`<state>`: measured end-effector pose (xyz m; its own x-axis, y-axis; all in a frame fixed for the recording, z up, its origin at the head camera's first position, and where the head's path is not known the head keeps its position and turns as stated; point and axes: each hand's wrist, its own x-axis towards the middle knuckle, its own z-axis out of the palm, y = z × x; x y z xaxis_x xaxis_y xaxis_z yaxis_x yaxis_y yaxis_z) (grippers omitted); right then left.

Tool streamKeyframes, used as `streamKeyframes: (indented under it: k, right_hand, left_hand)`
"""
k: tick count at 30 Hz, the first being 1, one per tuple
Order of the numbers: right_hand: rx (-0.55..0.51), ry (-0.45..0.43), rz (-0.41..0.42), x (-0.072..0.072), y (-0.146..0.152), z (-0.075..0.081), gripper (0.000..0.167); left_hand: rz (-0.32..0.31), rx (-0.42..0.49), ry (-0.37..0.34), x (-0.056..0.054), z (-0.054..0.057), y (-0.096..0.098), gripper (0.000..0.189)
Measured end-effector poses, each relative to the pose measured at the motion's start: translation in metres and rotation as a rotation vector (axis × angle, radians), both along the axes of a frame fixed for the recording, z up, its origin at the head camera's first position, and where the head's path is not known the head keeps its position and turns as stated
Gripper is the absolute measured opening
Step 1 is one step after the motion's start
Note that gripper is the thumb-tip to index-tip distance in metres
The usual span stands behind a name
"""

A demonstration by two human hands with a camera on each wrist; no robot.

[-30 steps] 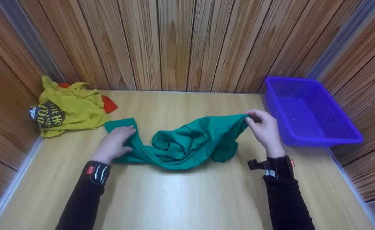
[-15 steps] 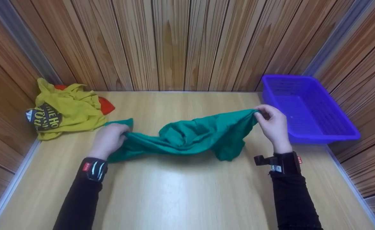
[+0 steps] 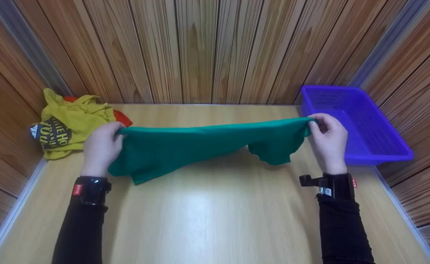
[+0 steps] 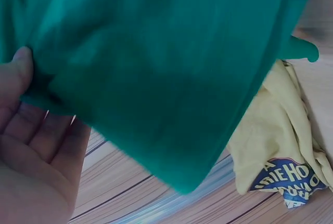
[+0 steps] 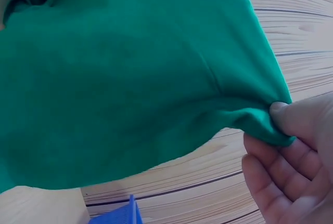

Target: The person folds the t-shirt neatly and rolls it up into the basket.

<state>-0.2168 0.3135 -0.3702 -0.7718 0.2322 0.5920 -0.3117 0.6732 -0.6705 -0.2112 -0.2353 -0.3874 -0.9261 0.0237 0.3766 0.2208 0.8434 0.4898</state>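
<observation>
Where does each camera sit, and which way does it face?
Head: worn there, facing forward and down at stretched green fabric and a rectangular purple plastic basket; left hand, right hand and black sleeves show.
Left wrist: worn there, facing green fabric; part of left hand shows.
Right wrist: worn there, facing green fabric; part of right hand shows.
Head and left wrist share the crumpled yellow printed cloth.

Brown planks (image 3: 196, 51) are lining 3 walls: far, left (image 3: 6, 121) and right (image 3: 418, 121). Grey strips (image 3: 32, 47) are running up the 2 far corners. Pale edging (image 3: 17, 210) is bordering the light wood-grain surface (image 3: 236, 212), and whitish glare (image 3: 196, 220) is shining near its middle.
</observation>
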Motion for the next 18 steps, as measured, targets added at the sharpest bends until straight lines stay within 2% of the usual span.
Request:
streamKeyframes:
  k: [3, 7, 11, 13, 15, 18]
  right_hand:
    - [-0.007, 0.055, -0.003, 0.003, 0.001, 0.001, 0.012]
    - [0.039, 0.061, 0.012, 0.012, 0.002, 0.0, 0.011]
    - [0.121, -0.007, 0.05, 0.024, 0.006, -0.008, 0.01]
    - [0.17, -0.051, 0.068, 0.03, 0.009, -0.015, 0.01]
    - [0.222, -0.089, 0.077, 0.035, 0.012, -0.023, 0.011]
    - [0.294, -0.127, 0.095, 0.042, 0.016, -0.034, 0.012]
  left_hand:
    - [-0.013, 0.013, 0.017, 0.001, 0.002, 0.002, 0.016]
    - [-0.118, -0.016, -0.054, 0.008, 0.003, -0.003, 0.018]
    - [-0.283, -0.093, -0.17, 0.015, -0.001, -0.009, 0.017]
    - [-0.343, -0.122, -0.223, 0.018, -0.005, -0.01, 0.016]
    - [-0.385, -0.145, -0.271, 0.021, -0.009, -0.01, 0.015]
    - [-0.402, -0.163, -0.344, 0.023, -0.016, -0.008, 0.014]
